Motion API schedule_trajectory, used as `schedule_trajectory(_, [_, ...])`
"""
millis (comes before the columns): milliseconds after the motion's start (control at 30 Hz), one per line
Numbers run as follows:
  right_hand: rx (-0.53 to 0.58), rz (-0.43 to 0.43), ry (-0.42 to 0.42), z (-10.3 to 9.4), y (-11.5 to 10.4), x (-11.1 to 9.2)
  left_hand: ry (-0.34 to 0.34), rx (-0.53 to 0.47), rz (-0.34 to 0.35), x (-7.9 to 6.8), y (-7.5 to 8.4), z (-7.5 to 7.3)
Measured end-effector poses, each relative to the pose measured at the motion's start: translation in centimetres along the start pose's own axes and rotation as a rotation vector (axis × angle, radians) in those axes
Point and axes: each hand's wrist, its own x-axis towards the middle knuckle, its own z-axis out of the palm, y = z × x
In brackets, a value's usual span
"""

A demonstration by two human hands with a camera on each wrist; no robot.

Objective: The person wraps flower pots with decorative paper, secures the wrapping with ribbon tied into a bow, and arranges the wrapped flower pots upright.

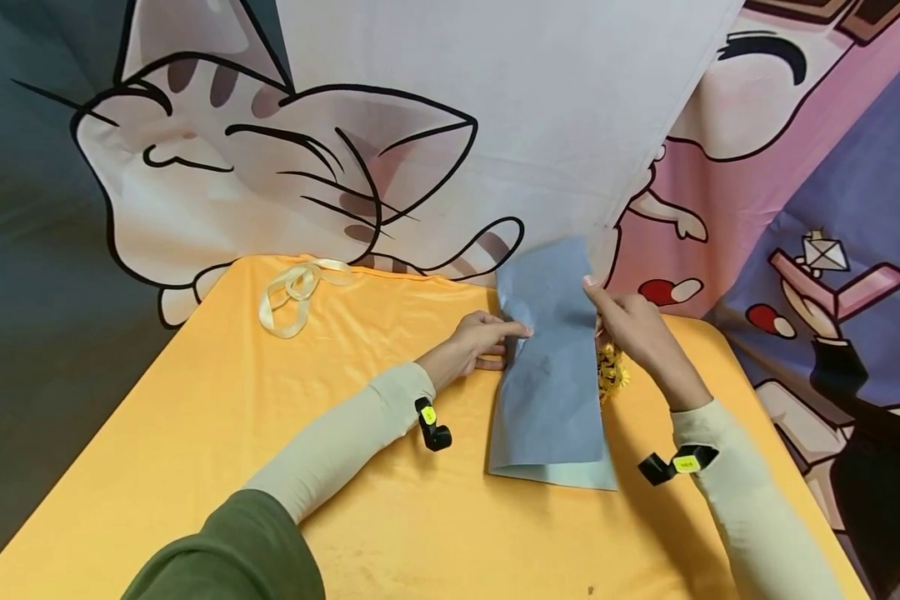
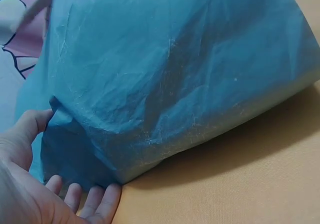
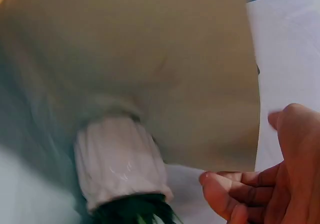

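A sheet of blue wrapping paper point(image 1: 551, 358), pale on its inner side, stands folded around a potted plant at the table's right side. My left hand point(image 1: 483, 337) grips its left edge; in the left wrist view the thumb point(image 2: 37, 121) lies on a creased fold and the fingers curl in below. My right hand point(image 1: 630, 329) is at the upper right edge. In the right wrist view its fingers touch the paper's corner point(image 3: 240, 156), thumb raised apart. Inside the paper sits a white ribbed pot point(image 3: 120, 161) with green leaves point(image 3: 132, 210). Yellow flowers point(image 1: 612, 371) peek out on the right.
A loosely coiled cream ribbon point(image 1: 288, 292) lies at the back left of the table, which wears a yellow cloth point(image 1: 390, 517). Behind the table hangs a backdrop with a cartoon cat point(image 1: 232, 175). Pink and blue printed panels point(image 1: 817, 275) stand at the right.
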Motion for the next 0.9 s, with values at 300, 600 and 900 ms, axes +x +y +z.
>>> schedule_trajectory(300, [-0.048, 0.071, -0.135, -0.1, 1.6, -0.9, -0.006, -0.005, -0.008, 0.0, 0.2, -0.1])
schedule_trajectory(600, [-0.145, 0.061, -0.201, 0.7, 3.2, -1.2, -0.024, 0.026, 0.018, 0.0, 0.1, -0.2])
schedule_trajectory(900, [-0.238, 0.066, -0.089, 1.8, 2.2, -2.6, 0.051, 0.365, 0.458, 0.1, 0.7, -0.2])
